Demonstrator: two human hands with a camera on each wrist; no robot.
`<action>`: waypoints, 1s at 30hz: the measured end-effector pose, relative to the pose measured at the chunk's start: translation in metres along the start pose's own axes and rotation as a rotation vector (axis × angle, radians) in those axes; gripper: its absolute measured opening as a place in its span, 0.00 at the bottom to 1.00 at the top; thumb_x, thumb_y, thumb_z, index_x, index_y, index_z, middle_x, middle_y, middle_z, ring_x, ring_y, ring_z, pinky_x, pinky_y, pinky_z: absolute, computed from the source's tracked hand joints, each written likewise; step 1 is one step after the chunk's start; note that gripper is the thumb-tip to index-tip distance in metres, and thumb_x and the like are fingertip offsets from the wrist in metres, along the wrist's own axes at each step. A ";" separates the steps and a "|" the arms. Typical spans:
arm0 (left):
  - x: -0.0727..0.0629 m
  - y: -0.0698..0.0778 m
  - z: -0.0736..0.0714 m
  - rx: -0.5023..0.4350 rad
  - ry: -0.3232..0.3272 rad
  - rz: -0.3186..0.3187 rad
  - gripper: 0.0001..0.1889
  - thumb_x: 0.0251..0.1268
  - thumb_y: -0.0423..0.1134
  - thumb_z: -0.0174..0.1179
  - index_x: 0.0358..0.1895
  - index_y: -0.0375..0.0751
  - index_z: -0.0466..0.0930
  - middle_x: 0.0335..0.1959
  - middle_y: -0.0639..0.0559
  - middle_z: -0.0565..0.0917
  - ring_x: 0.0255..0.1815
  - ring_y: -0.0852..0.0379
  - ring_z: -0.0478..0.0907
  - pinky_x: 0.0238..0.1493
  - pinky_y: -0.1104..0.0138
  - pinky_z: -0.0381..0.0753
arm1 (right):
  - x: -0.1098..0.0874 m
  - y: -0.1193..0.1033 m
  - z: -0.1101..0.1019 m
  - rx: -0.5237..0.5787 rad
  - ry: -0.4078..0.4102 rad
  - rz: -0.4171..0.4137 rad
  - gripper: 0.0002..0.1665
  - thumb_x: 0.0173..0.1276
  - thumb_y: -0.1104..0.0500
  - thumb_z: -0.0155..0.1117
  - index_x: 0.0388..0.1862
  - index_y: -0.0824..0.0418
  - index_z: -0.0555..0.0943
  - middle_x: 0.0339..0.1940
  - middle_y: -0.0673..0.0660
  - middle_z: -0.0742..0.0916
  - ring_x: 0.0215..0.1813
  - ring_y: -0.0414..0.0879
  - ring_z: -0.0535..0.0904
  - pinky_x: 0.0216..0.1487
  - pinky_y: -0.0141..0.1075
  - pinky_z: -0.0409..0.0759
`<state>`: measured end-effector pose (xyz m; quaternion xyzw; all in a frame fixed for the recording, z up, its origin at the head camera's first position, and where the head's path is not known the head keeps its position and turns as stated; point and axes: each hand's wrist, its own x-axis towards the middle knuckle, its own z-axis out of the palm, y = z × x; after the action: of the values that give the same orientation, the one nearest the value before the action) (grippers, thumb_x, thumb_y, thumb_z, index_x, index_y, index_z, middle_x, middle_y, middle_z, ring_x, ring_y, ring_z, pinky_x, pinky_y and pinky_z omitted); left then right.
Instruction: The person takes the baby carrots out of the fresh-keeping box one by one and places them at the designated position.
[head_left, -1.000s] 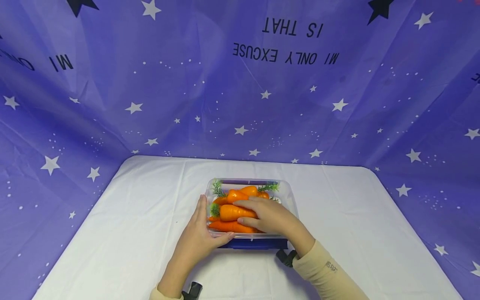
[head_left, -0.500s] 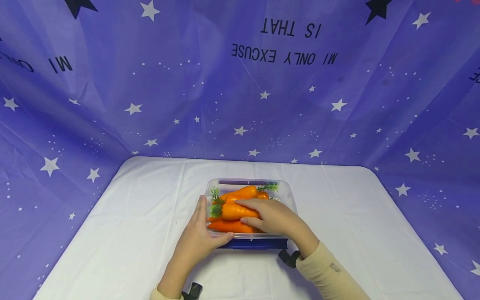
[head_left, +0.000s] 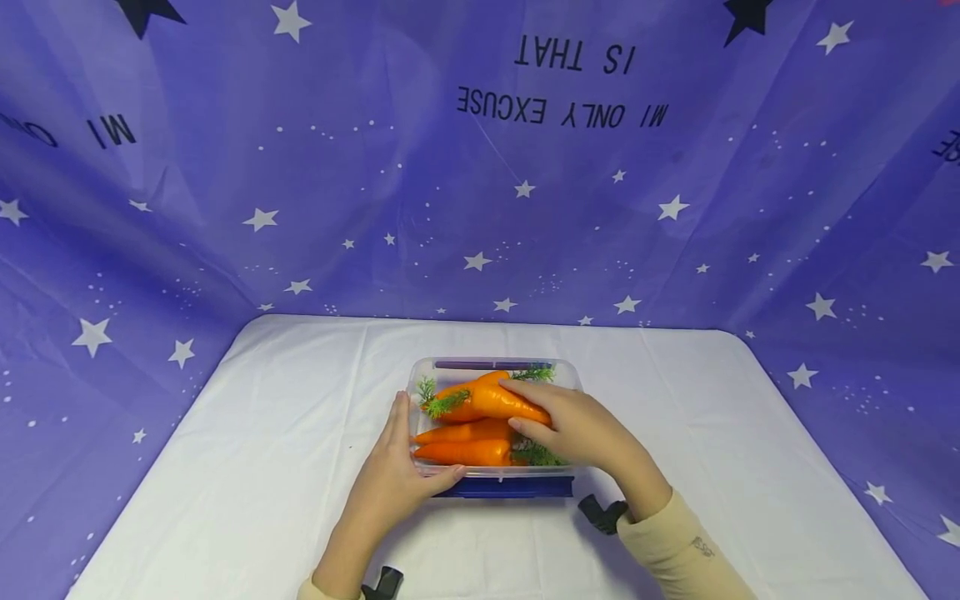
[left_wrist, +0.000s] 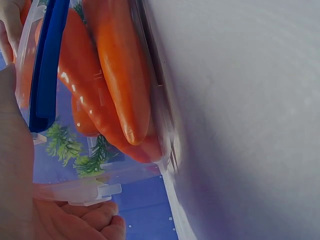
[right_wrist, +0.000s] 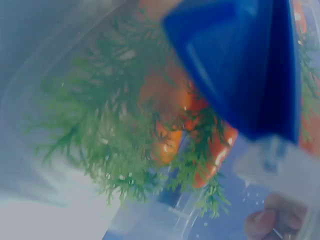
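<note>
Slanting sideways, leaves [head_left: 450, 404] left, a carrot [head_left: 507, 402] lies in the right hand [head_left: 588, 425].

We saw purple-blue cloth backdrop [head_left: 330, 187] rising behind and on both sides, softly creased, printed with white stars [head_left: 673, 207], black stars [head_left: 747, 17] and upside-down black lettering [head_left: 562, 107]. Below, we had white-covered table [head_left: 690, 417], far corners rounded, cloth faintly creased.

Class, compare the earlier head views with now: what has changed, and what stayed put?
The right hand and the carrot it holds have shifted right and slightly up in the head view, uncovering green leaves in the box. The left hand stays against the box, which has not visibly moved.
</note>
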<state>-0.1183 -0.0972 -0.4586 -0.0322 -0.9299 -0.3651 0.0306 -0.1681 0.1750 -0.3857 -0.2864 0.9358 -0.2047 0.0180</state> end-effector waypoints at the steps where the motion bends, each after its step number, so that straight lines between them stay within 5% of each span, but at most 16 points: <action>1: 0.000 0.000 0.000 0.001 0.003 0.003 0.71 0.40 0.78 0.66 0.81 0.42 0.38 0.82 0.44 0.47 0.78 0.40 0.57 0.73 0.45 0.65 | -0.001 0.001 -0.001 0.005 0.007 0.001 0.33 0.73 0.37 0.57 0.75 0.36 0.66 0.66 0.46 0.81 0.53 0.41 0.81 0.58 0.46 0.80; 20: 0.000 0.001 0.000 -0.006 -0.011 -0.012 0.72 0.39 0.80 0.65 0.82 0.49 0.34 0.82 0.46 0.48 0.76 0.39 0.61 0.72 0.45 0.66 | -0.021 0.022 -0.030 0.010 0.152 0.057 0.34 0.72 0.39 0.59 0.76 0.36 0.64 0.66 0.48 0.81 0.50 0.45 0.82 0.52 0.48 0.81; 30: 0.000 -0.002 0.002 0.001 -0.007 -0.010 0.70 0.41 0.78 0.65 0.82 0.48 0.34 0.82 0.45 0.48 0.69 0.39 0.72 0.70 0.45 0.69 | -0.030 0.040 -0.036 -0.061 0.200 0.095 0.34 0.72 0.38 0.57 0.76 0.33 0.64 0.64 0.50 0.83 0.43 0.45 0.80 0.44 0.44 0.78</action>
<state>-0.1188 -0.0974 -0.4616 -0.0288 -0.9303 -0.3647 0.0255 -0.1697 0.2342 -0.3708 -0.2202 0.9512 -0.2027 -0.0746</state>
